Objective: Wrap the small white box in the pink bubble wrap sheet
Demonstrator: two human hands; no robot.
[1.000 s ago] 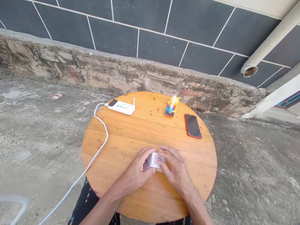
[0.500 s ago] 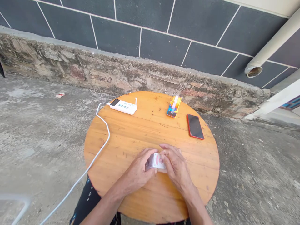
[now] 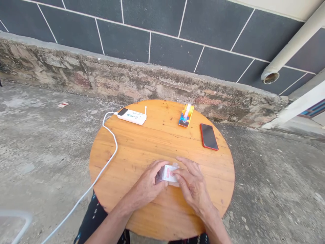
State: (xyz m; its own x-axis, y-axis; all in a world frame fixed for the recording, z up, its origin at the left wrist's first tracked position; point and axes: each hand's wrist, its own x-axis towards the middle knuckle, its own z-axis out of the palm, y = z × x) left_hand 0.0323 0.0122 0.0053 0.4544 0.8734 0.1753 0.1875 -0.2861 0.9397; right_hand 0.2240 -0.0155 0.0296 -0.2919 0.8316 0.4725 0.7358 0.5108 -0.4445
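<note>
A small white box with red print (image 3: 168, 173) is at the near middle of the round table, with clear plastic film around its right side. My left hand (image 3: 150, 181) grips the box from the left, thumb at the near edge and fingers over the far side. My right hand (image 3: 191, 181) is at the box's right end. Its middle fingers touch the printed face, while the index finger stretches apart and the thumb lies near the film. Nothing is gripped in the right hand.
On the wooden table (image 3: 142, 145) lie a white power bank-like device (image 3: 132, 116) with a white cable (image 3: 115, 142), a yellow and blue tape dispenser (image 3: 186, 116) and a red-edged phone (image 3: 209, 136). A stone-based wall (image 3: 122, 79) stands behind the table.
My right hand's fingers have opened and spread from their pinch at the box's right end, showing more of the film. My left hand keeps its grip. The whole view has shifted slightly.
</note>
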